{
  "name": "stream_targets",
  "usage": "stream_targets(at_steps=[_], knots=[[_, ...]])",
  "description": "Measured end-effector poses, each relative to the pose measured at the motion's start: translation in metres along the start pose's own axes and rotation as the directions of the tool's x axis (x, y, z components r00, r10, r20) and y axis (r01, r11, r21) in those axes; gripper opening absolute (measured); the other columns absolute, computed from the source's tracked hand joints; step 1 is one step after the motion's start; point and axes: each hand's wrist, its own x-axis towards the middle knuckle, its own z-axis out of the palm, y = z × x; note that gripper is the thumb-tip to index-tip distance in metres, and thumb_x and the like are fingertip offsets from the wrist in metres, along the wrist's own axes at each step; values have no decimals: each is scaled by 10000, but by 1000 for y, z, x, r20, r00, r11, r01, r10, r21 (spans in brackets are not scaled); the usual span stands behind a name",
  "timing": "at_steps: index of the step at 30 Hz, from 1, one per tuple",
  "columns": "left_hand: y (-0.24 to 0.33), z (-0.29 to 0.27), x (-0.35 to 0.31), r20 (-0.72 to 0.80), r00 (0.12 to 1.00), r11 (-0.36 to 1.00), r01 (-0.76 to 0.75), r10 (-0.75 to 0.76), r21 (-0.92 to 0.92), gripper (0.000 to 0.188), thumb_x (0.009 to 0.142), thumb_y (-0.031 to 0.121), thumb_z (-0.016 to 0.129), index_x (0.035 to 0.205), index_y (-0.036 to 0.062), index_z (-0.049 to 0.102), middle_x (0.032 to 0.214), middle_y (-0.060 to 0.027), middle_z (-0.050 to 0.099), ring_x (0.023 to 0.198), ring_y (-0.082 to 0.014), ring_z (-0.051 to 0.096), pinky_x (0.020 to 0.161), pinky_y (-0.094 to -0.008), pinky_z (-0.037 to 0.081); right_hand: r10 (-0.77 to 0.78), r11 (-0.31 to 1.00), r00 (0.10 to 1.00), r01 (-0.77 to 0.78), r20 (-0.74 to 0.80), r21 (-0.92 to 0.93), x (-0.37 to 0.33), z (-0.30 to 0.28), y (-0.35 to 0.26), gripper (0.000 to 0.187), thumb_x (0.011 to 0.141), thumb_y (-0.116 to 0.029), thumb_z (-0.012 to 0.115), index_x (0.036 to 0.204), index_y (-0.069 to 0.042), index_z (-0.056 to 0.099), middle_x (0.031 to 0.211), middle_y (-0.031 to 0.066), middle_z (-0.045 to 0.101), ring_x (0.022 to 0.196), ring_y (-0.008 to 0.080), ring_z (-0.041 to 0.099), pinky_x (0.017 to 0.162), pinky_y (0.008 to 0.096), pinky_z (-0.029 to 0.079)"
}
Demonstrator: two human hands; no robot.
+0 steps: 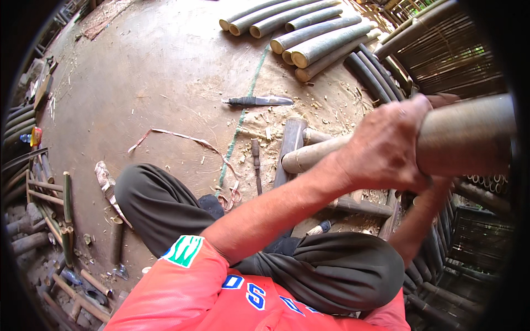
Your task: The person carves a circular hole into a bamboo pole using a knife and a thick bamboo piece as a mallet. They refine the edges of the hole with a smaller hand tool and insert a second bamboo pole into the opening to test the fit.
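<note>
A thick bamboo tube (469,138) is raised at the right, slightly blurred. My left hand (391,144) reaches across my body and is closed round its near end. My right forearm comes up beneath the tube, and my right hand (440,185) is mostly hidden behind it. Below the left hand, a thinner bamboo pole (314,155) rests on a low bamboo frame (291,144). A knife (262,101) with a dark wrapped handle lies on the floor beyond. Nearer my legs lies a narrow tool (256,163) with a ridged handle.
Several cut bamboo tubes (326,41) lie at the back right beside a slatted wall (452,55). Shavings and a pinkish strip (187,136) lie on the floor. More bamboo pieces (66,220) crowd the left side. A brush-like object (320,227) lies between my legs and the frame.
</note>
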Motion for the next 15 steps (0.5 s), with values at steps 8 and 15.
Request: stream_targets(at_steps=[8, 15], knots=[[-9, 38, -2, -134, 990, 999, -30, 34, 27, 332, 625, 41, 643, 924, 2, 504, 870, -172, 555, 798, -352, 582, 710, -462, 462, 291, 882, 904, -380, -312, -279, -82, -101, 15, 811, 726, -218, 965, 1417, -30, 585, 1376, 137, 655, 1289, 284, 597, 1115, 414, 479], [-7, 34, -4, -133, 990, 997, 52, -44, 57, 382, 851, 143, 625, 1158, -85, 618, 900, -114, 579, 845, -244, 608, 742, -370, 492, 465, 782, 819, -558, -337, -276, -115, -104, 27, 872, 724, -245, 969, 1452, -25, 544, 1410, 153, 622, 1322, 299, 570, 1137, 420, 458]])
